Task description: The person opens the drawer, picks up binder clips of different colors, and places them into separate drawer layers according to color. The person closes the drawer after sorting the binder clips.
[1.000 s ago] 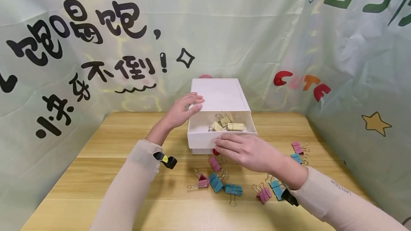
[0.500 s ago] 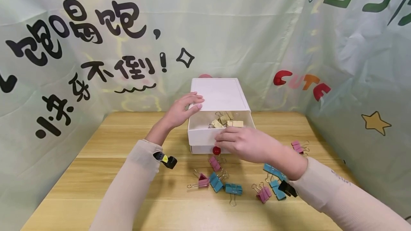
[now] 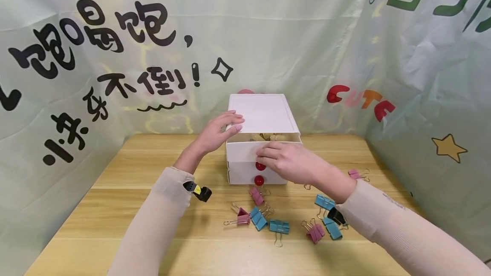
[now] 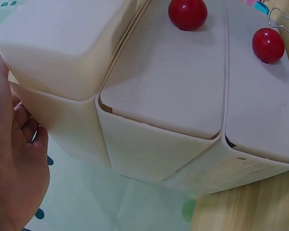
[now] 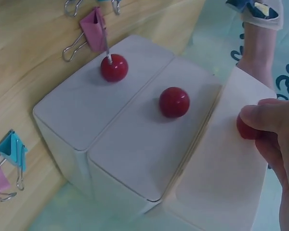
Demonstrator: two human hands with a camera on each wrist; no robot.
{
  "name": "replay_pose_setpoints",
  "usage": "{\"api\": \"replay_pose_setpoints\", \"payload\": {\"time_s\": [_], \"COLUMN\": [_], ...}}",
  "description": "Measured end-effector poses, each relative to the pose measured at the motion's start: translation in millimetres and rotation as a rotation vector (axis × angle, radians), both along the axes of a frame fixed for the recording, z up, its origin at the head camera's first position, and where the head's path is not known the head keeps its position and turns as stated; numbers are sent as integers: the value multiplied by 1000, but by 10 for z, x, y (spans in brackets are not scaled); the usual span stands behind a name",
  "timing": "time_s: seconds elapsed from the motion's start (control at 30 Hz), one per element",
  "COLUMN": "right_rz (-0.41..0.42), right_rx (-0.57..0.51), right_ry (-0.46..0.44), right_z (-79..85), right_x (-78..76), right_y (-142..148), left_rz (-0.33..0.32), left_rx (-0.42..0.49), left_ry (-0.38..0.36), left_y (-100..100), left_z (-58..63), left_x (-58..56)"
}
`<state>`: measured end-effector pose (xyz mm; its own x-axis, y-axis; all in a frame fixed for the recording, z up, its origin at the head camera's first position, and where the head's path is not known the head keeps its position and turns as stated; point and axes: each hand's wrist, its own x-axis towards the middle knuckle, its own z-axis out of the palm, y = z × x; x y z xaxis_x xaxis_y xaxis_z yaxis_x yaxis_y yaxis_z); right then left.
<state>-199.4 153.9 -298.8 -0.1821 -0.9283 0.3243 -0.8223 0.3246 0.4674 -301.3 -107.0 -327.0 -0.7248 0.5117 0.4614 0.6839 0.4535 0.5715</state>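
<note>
A white drawer box (image 3: 262, 112) with three stacked drawers stands at the middle of the table's far side. Its top drawer (image 3: 241, 152) is partly out, and yellow binder clips (image 3: 267, 137) show through the narrow gap. My right hand (image 3: 289, 161) pinches that drawer's red knob (image 5: 247, 130) between thumb and fingers, plain in the right wrist view. On the box's top left edge rests my left hand (image 3: 220, 130), fingers extended over the lid. Red knobs on the middle drawer (image 5: 174, 102) and the bottom drawer (image 5: 114, 68) stay untouched; both fronts sit flush.
Pink binder clips (image 3: 315, 232) and blue binder clips (image 3: 279, 226) lie scattered on the wooden table (image 3: 199, 242), in front of the box and to its right. One pink clip (image 3: 257, 196) is close to the box's front. A printed cloth (image 3: 291, 46) hangs behind.
The right hand has pushed the top drawer inward, away from me, so less of its inside and the yellow clips shows. The left hand has stayed on the box.
</note>
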Motion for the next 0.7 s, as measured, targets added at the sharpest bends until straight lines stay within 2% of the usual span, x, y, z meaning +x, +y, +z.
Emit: {"api": "replay_pose_setpoints", "payload": {"time_s": [0.33,0.57,0.7], "right_rz": [-30,-93,-106], "right_rx": [-71,-89,-111], "right_ry": [-9,-26,-23], "right_z": [-75,-83,-145], "right_x": [-218,-258,-249], "right_y": [-15,-67,-83], "left_rz": [-14,-14,-9], "left_rx": [10,4,-1], "left_ry": [-24,-27,-22], "left_y": [-17,-23,-25], "left_z": [28,46,33], "left_x": [12,1,-8]}}
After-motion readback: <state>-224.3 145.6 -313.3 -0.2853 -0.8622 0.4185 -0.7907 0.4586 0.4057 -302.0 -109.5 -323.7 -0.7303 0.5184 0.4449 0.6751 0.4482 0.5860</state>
